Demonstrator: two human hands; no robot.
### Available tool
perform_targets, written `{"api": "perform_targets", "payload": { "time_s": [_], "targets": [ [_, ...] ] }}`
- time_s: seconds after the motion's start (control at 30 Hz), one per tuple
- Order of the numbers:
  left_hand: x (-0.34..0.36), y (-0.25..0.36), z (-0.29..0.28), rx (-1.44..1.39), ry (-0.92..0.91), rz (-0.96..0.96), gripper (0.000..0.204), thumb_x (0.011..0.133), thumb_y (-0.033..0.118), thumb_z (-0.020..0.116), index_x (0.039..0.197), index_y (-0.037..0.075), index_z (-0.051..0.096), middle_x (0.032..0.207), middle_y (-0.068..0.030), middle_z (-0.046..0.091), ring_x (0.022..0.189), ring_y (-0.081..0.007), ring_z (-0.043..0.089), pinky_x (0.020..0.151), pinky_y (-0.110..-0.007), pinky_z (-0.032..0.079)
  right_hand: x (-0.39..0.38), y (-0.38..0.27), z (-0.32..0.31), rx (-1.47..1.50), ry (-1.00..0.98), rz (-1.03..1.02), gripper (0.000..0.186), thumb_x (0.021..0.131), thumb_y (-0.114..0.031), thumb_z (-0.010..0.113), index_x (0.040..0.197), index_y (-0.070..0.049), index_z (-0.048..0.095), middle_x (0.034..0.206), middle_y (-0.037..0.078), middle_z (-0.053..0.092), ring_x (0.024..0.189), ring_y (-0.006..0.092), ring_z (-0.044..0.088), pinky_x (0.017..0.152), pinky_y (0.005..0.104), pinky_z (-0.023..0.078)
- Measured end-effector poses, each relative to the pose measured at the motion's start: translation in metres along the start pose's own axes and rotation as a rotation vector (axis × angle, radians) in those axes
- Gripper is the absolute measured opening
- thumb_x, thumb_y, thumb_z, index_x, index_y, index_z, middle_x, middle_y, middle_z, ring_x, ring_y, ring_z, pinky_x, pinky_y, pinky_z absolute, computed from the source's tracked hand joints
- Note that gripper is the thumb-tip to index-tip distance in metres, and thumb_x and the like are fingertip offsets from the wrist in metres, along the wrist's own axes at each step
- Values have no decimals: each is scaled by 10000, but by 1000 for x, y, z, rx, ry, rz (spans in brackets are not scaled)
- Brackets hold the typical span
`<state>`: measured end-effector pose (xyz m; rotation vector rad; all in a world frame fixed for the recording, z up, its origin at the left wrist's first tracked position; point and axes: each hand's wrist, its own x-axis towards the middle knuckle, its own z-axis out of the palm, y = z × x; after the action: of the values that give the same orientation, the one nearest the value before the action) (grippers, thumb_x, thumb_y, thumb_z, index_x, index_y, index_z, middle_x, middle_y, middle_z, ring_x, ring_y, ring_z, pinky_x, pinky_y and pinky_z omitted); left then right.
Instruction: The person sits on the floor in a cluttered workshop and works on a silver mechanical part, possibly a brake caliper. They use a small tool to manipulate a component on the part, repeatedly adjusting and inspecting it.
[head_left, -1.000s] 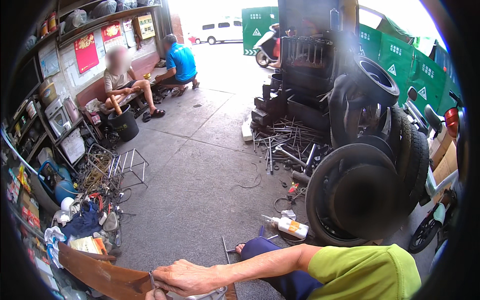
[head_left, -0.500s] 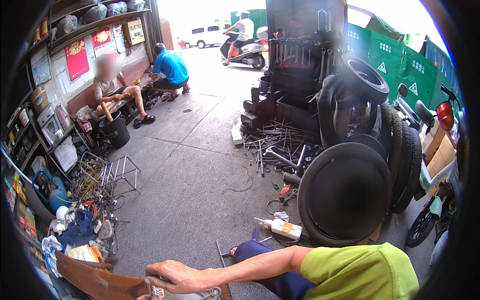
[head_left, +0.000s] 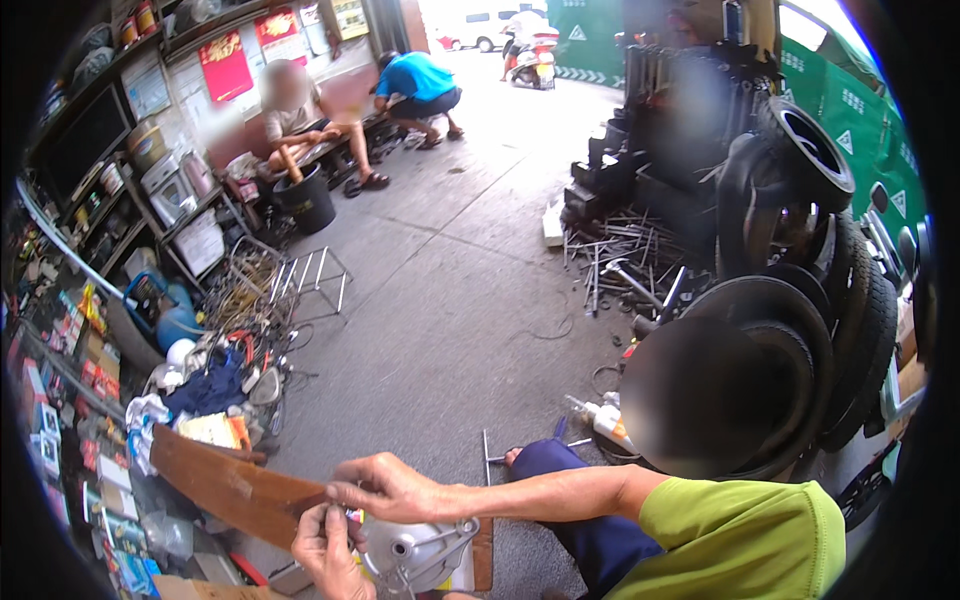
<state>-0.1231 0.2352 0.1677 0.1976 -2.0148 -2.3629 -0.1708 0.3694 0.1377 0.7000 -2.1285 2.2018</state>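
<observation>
My right hand [head_left: 395, 487] reaches in from the right over the work spot, its fingers bent and pinched together. Just below it, my left hand [head_left: 328, 555] has its thumb and fingers closed, with the fingertips close to those of the right. Whatever lies between the fingers is too small or hidden to name. Beneath and beside the hands sits a silver cast-metal housing [head_left: 425, 552] with a round bore and a ribbed arm. It rests by a brown wooden board [head_left: 225, 485] that slopes away to the left. A bit of coloured label peeks out behind the fingertips.
Tyres [head_left: 862, 330] and a white bottle [head_left: 612, 422] stand at right, near a T-shaped metal wrench [head_left: 488, 460]. Loose metal rods [head_left: 625, 250] lie beyond. Boxed goods [head_left: 110, 480] line the left. A wire frame [head_left: 315, 280], a black bucket [head_left: 305, 200] and two people are farther off.
The view has swung left and down, so the scene shifts right. My left hand has come into view and met the right. More of the metal housing shows. The scooter has moved farther away.
</observation>
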Motion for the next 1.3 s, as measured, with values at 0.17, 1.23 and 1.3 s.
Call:
{"api": "perform_targets", "payload": {
  "time_s": [0.17,1.23,1.3],
  "targets": [
    [-3,-2,-9,50,43,14,103,940,61,580,975,-28,616,769,-59,637,643,-104,589,607,-211,486,1,-5,9,46,-17,7,316,963,-241,572,835,46,600,610,108,562,601,85,470,523,332,418],
    [16,-6,-20,93,74,101,118,840,65,703,867,-27,634,708,-30,603,514,-42,479,459,-172,383,8,-7,-15,-133,-120,7,220,862,-154,606,1004,3,665,842,186,692,772,316,686,692,395,529],
    [13,-3,-14,64,59,119,119,842,58,696,872,-28,620,722,-36,605,522,-44,482,462,-173,385,4,-7,-19,-138,-114,4,217,856,-154,613,997,2,667,847,186,693,781,319,685,696,396,529]
  ]
}}
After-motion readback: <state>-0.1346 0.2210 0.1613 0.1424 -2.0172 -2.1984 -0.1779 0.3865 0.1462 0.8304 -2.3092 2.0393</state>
